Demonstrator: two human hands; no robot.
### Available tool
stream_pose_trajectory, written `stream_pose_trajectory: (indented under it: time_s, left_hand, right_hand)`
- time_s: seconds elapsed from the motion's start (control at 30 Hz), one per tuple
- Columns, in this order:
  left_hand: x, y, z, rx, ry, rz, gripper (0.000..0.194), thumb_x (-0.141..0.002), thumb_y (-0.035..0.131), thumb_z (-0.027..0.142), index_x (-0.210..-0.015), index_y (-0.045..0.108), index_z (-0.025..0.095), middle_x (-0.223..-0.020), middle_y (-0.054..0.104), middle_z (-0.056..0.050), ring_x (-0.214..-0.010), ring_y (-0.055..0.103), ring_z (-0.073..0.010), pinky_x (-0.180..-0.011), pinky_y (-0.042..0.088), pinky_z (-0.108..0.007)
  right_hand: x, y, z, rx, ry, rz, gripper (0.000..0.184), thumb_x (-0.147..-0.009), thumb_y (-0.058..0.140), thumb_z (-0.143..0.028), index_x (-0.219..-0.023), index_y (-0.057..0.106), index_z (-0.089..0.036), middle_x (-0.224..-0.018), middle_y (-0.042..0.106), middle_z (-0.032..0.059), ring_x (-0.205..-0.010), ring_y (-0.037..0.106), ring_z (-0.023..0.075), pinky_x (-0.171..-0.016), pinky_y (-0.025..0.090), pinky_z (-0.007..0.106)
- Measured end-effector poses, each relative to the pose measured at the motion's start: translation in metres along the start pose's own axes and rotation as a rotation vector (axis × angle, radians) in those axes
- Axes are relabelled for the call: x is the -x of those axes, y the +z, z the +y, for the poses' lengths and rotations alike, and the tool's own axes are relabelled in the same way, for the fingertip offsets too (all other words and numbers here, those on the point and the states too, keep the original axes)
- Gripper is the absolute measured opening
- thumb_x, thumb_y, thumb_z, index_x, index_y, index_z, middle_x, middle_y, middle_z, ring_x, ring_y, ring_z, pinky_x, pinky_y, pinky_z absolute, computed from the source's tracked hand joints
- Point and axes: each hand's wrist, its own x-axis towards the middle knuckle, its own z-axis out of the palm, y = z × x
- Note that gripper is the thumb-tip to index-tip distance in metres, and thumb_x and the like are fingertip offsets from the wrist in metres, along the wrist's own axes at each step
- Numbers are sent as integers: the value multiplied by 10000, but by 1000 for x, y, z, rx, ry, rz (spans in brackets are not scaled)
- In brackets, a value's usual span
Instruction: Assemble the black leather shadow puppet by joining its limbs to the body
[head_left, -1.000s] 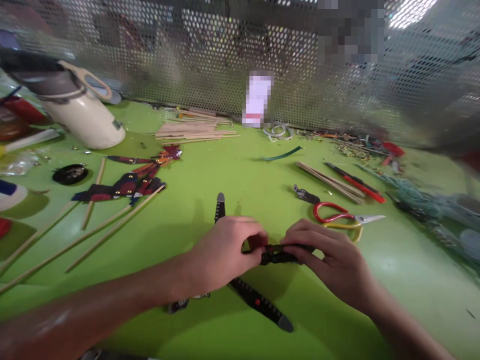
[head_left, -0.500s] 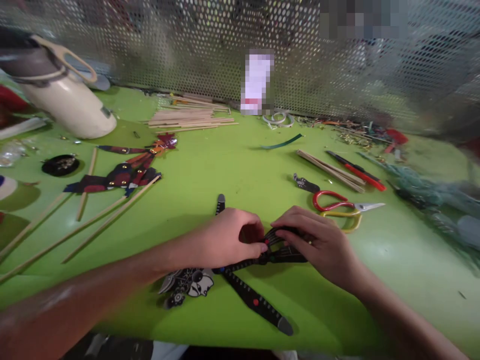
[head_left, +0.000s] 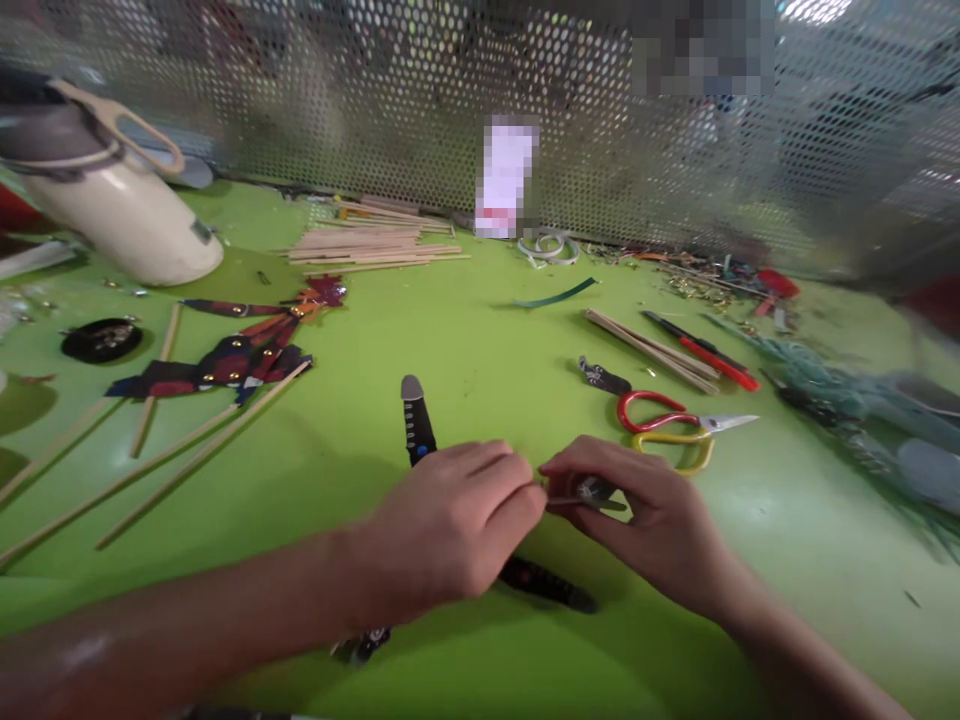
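Observation:
Between my hands is a black jointed paper puppet with coloured fasteners; one grey-tipped limb (head_left: 416,428) points away from me. My left hand (head_left: 465,520) is closed on the puppet's middle, its fingertips pinched and hiding most of the body. Opposite it, my right hand (head_left: 645,510) grips the puppet's other end between thumb and fingers, with a thin edge showing there. Another dark limb (head_left: 551,583) slants out below the hands. A patterned black and white part (head_left: 367,642) pokes out under my left forearm. Beyond my right hand lie scissors (head_left: 727,422) with red and yellow handles.
A dark red puppet (head_left: 225,372) on sticks lies left on the green table (head_left: 420,320). Behind are a cream bottle (head_left: 142,220), wooden sticks (head_left: 360,245) and a perforated metal screen (head_left: 337,110). A cutter (head_left: 705,350) and a small black cutout (head_left: 604,377) lie right.
The puppet has been lifted and turned in my hands, its right end now seen nearly edge-on. My left hand has rolled over it, and the lower limb has swung upward.

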Motion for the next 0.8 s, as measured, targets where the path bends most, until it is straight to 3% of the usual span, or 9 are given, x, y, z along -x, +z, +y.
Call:
stream_pose_trajectory:
  time_s: [0.13, 0.27, 0.43, 0.57, 0.67, 0.73, 0.8]
  left_hand:
    - [2, -8, 6, -113, 162, 32, 190, -947, 512, 84, -898, 695, 67, -817, 659, -109, -726, 601, -201, -634, 533, -360]
    - [11, -10, 18, -233, 311, 96, 184, -918, 578, 164, -928, 736, 70, -970, 721, -159, -873, 675, -268, -695, 596, -408]
    - [23, 0, 43, -178, -101, 172, 275, -924, 513, 71, -1099, 719, 119, -1080, 752, -100, -989, 704, -247, -834, 636, -422]
    - [25, 3, 48, -148, -64, 112, 339, -950, 453, 92, -1187, 692, 136, -1132, 747, -93, -1059, 698, -247, -849, 656, -426]
    - [21, 0, 41, -184, -94, 163, 300, -944, 470, 82, -1066, 736, 151, -1046, 765, -86, -992, 708, -235, -830, 661, -413]
    - [14, -4, 32, -216, 7, 189, 228, -920, 534, 80, -908, 753, 143, -920, 766, -88, -893, 709, -234, -752, 659, -393]
    - [7, -9, 23, -258, 228, 110, 207, -901, 573, 91, -792, 746, 124, -833, 750, -102, -818, 700, -247, -662, 643, -378]
  right_hand:
    - [4, -4, -6, 72, -165, 58, 284, -862, 618, -5, -1063, 681, -195, -855, 677, 40, -775, 652, 147, -652, 553, 286]
    - [11, -6, -17, 223, -307, 113, 289, -811, 627, 51, -974, 671, -183, -885, 694, 61, -843, 636, 187, -709, 566, 339]
    - [19, -8, -22, 280, -354, 100, 296, -792, 648, 46, -990, 663, -173, -925, 709, 55, -880, 627, 207, -720, 566, 351]
    - [25, -11, -17, 319, -387, 44, 313, -810, 610, 26, -1053, 668, -162, -966, 711, 77, -901, 641, 232, -708, 567, 375]
    - [26, -9, -12, 343, -396, 36, 406, -820, 591, 22, -1198, 633, -118, -993, 689, 118, -918, 634, 253, -743, 563, 413]
    - [25, -5, -9, 335, -368, 62, 471, -816, 591, 45, -1262, 602, -105, -966, 674, 120, -899, 618, 243, -741, 550, 405]
    - [23, -1, -8, 321, -328, 75, 487, -822, 584, 66, -1273, 600, -116, -956, 665, 111, -873, 593, 222, -724, 531, 382]
